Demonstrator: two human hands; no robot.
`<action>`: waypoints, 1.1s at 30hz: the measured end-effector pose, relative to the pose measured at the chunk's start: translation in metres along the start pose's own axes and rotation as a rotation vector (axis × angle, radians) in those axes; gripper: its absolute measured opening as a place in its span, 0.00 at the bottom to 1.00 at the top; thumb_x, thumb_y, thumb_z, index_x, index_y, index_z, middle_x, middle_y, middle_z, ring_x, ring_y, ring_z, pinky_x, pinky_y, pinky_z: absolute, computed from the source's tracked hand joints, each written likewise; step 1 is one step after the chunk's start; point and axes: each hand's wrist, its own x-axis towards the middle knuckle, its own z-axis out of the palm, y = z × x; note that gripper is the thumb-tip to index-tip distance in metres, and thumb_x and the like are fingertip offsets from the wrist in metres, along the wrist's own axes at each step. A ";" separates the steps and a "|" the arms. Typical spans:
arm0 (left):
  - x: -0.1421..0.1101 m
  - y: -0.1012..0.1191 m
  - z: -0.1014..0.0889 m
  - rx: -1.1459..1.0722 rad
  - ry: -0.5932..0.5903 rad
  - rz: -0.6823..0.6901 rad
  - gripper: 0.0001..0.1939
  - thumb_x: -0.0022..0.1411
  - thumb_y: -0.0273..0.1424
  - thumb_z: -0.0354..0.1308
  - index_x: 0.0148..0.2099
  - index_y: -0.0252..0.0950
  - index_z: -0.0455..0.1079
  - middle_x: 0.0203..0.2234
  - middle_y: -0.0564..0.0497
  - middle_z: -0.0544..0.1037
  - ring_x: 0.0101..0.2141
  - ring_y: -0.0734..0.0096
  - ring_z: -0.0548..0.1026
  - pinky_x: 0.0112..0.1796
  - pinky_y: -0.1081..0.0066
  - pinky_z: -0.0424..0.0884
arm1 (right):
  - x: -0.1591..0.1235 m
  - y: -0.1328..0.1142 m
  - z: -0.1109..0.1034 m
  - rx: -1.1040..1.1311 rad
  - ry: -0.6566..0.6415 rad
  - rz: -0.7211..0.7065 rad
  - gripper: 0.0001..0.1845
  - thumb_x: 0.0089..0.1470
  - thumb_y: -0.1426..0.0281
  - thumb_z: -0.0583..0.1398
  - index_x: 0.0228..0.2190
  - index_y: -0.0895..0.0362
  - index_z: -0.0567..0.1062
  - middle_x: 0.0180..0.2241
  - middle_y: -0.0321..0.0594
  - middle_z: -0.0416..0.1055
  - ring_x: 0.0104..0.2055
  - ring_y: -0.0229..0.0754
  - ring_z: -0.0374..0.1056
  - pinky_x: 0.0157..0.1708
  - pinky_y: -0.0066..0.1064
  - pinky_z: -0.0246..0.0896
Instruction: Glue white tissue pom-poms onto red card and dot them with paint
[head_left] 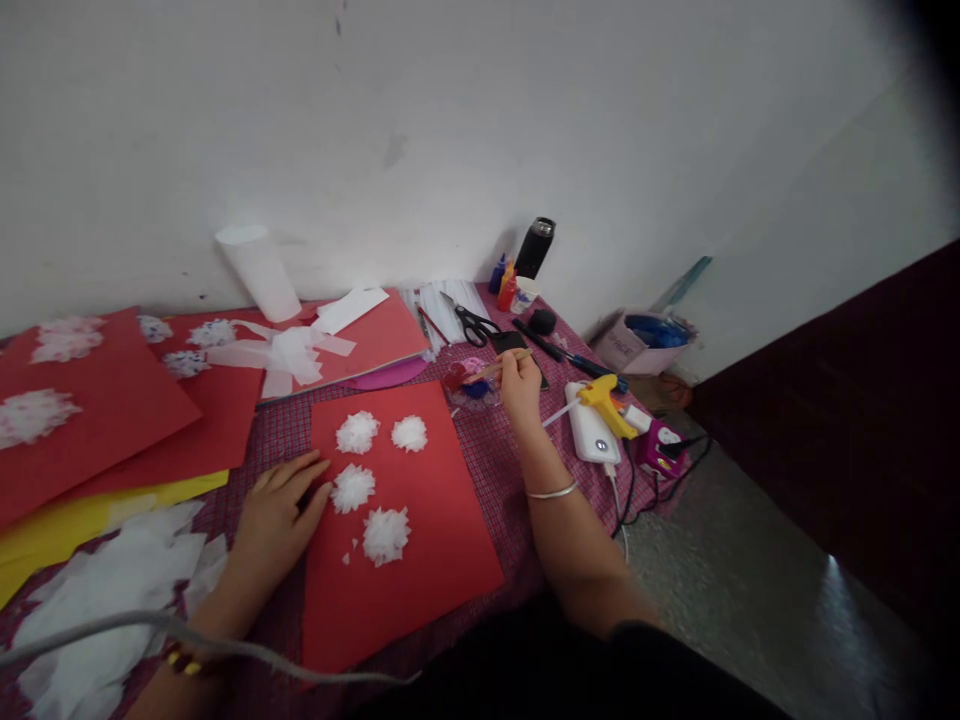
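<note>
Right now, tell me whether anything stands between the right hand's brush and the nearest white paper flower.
Nothing visible blocks the way: only the paint dish, tablecloth and red sheet lie between the brush and that flower.

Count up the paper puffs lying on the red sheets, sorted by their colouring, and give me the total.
Plain white puffs, all on the front red sheet: 4
Blue-speckled white puffs: 3
Pink-tinted white puffs: 2
Total in view: 9
</note>
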 end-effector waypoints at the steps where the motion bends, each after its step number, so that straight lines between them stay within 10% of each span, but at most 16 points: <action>1: 0.000 0.000 0.000 0.003 0.002 0.007 0.19 0.68 0.40 0.49 0.50 0.35 0.74 0.50 0.38 0.78 0.49 0.49 0.75 0.50 0.49 0.70 | 0.002 0.003 -0.003 -0.010 0.023 0.007 0.14 0.59 0.59 0.53 0.31 0.55 0.71 0.20 0.33 0.67 0.25 0.41 0.66 0.27 0.30 0.61; 25: 0.001 0.010 -0.003 -0.028 -0.017 -0.078 0.18 0.67 0.38 0.50 0.50 0.37 0.75 0.52 0.40 0.78 0.51 0.51 0.75 0.52 0.49 0.69 | -0.002 0.015 0.013 0.082 -0.005 0.098 0.13 0.53 0.59 0.58 0.28 0.56 0.70 0.18 0.31 0.66 0.18 0.35 0.60 0.20 0.27 0.55; 33: 0.000 0.014 -0.003 -0.038 -0.026 -0.108 0.17 0.67 0.37 0.51 0.50 0.37 0.75 0.52 0.41 0.78 0.52 0.52 0.74 0.53 0.50 0.69 | -0.061 -0.016 0.060 0.246 -0.380 0.081 0.18 0.54 0.54 0.59 0.35 0.56 0.75 0.26 0.37 0.76 0.19 0.35 0.66 0.19 0.27 0.59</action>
